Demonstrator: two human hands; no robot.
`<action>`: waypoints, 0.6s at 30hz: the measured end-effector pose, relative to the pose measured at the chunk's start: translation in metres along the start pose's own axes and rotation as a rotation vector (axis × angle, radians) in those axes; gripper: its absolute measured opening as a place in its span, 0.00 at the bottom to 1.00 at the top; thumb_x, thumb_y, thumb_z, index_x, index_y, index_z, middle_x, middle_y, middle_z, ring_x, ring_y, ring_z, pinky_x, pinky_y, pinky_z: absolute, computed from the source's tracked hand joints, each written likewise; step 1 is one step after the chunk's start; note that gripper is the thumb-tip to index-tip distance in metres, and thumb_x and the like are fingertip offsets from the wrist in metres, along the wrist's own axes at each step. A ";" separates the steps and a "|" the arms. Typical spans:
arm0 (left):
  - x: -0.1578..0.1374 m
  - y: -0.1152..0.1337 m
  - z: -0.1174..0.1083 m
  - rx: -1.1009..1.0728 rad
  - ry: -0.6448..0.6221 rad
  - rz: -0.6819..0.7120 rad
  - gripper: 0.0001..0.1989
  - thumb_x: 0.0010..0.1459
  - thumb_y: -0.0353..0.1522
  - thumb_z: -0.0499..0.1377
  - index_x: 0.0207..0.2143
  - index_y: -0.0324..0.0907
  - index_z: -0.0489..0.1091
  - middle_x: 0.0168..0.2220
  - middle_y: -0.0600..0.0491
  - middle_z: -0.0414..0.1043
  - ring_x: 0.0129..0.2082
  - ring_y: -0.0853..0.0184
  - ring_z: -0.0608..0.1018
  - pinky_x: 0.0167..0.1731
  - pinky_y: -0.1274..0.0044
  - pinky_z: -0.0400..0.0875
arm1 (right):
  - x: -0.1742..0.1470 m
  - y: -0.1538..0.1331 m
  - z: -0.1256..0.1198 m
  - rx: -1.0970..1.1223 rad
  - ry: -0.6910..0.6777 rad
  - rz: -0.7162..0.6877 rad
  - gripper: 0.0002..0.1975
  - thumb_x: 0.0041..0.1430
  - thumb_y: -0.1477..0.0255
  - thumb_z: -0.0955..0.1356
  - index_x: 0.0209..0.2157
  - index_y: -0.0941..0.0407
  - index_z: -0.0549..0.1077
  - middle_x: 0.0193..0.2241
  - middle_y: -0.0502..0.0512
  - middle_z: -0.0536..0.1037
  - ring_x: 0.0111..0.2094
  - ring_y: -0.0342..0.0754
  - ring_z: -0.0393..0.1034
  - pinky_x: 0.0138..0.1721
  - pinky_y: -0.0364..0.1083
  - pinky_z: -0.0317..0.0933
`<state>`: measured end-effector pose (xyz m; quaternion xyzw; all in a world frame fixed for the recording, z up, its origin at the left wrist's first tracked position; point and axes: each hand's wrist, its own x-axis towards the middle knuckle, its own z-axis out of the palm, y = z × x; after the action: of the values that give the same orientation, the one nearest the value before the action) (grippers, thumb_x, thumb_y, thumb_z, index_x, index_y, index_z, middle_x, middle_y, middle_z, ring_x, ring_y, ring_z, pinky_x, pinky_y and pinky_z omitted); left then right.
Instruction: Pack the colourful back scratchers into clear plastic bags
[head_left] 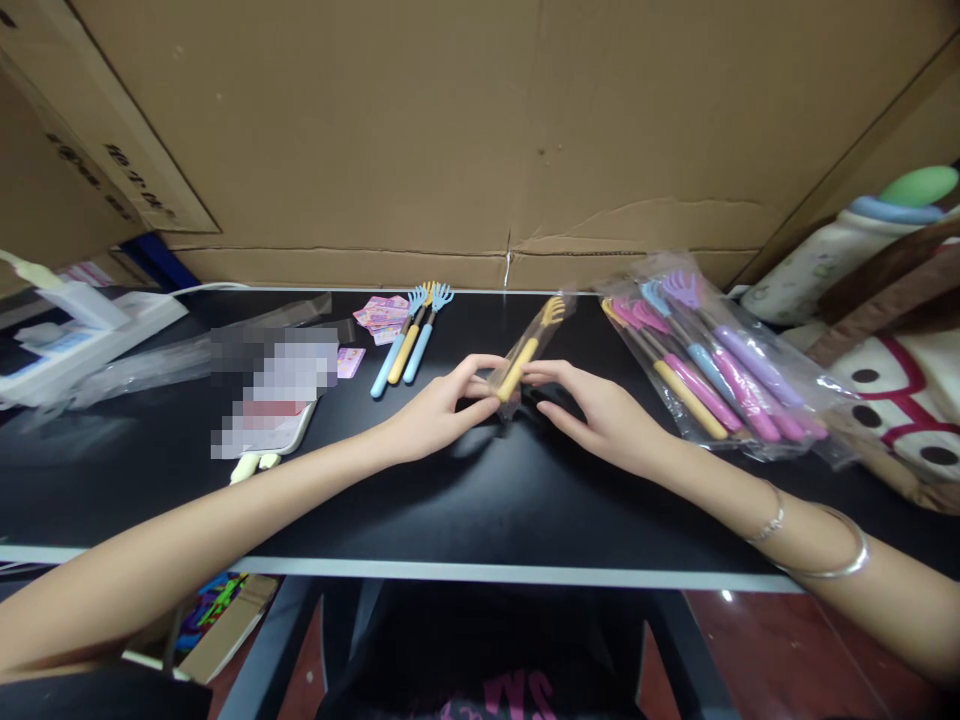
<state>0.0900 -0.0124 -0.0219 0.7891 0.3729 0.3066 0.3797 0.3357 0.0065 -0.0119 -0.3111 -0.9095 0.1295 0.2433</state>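
Note:
My left hand (450, 405) pinches the handle end of a yellow back scratcher (517, 368) inside a clear plastic sleeve, its claw pointing away from me. My right hand (600, 405) is at the other side, fingertips against the sleeve and thumb apart from the fingers. Left of them lie several loose back scratchers (405, 345), blue and yellow, side by side. Behind these are small pink printed cards (384, 318), with a single card (350, 362) nearer. At the right, a large clear bag (750, 370) holds several more in yellow, pink, blue and purple.
A phone (281, 405) with a plugged-in cable lies left, beside clear plastic sleeves (165, 350). A white power strip (97, 340) stands at far left. Cardboard (465, 130) walls the back. A bottle (825, 250) and a cartoon-eyed bag (907, 400) crowd the right edge of the black table (480, 520).

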 end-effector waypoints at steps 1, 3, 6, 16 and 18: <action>0.000 -0.001 0.001 -0.021 -0.017 -0.021 0.26 0.66 0.38 0.53 0.63 0.37 0.54 0.45 0.48 0.80 0.51 0.66 0.78 0.55 0.73 0.68 | 0.000 0.000 0.000 -0.025 -0.003 -0.016 0.19 0.66 0.73 0.62 0.57 0.55 0.65 0.51 0.60 0.78 0.50 0.52 0.75 0.51 0.52 0.68; 0.001 -0.002 0.001 -0.059 -0.045 -0.077 0.31 0.67 0.39 0.53 0.66 0.36 0.49 0.48 0.46 0.79 0.53 0.65 0.78 0.57 0.72 0.68 | 0.000 0.001 0.001 -0.056 -0.013 -0.038 0.19 0.66 0.72 0.62 0.58 0.55 0.67 0.48 0.61 0.79 0.47 0.52 0.75 0.49 0.52 0.69; 0.001 -0.002 0.001 -0.041 -0.045 -0.133 0.31 0.69 0.42 0.49 0.68 0.35 0.49 0.55 0.44 0.75 0.57 0.64 0.75 0.56 0.73 0.70 | 0.000 0.000 0.002 -0.029 -0.032 -0.044 0.20 0.67 0.72 0.61 0.58 0.53 0.69 0.46 0.60 0.78 0.46 0.51 0.74 0.48 0.51 0.69; 0.004 0.008 -0.002 -0.197 -0.009 -0.264 0.28 0.67 0.36 0.51 0.67 0.37 0.54 0.62 0.45 0.67 0.61 0.61 0.71 0.60 0.72 0.65 | 0.006 0.003 0.000 0.338 -0.063 0.099 0.19 0.66 0.67 0.64 0.56 0.55 0.71 0.49 0.61 0.78 0.49 0.53 0.74 0.51 0.54 0.67; 0.003 0.013 -0.003 -0.342 0.010 -0.303 0.29 0.67 0.38 0.53 0.67 0.38 0.54 0.62 0.46 0.67 0.61 0.61 0.71 0.63 0.70 0.61 | 0.007 0.008 -0.001 0.485 -0.038 0.194 0.18 0.65 0.63 0.65 0.53 0.56 0.71 0.48 0.62 0.78 0.46 0.52 0.76 0.50 0.54 0.68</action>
<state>0.0942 -0.0144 -0.0086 0.6467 0.4318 0.3087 0.5478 0.3354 0.0172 -0.0111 -0.3271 -0.8221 0.3726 0.2801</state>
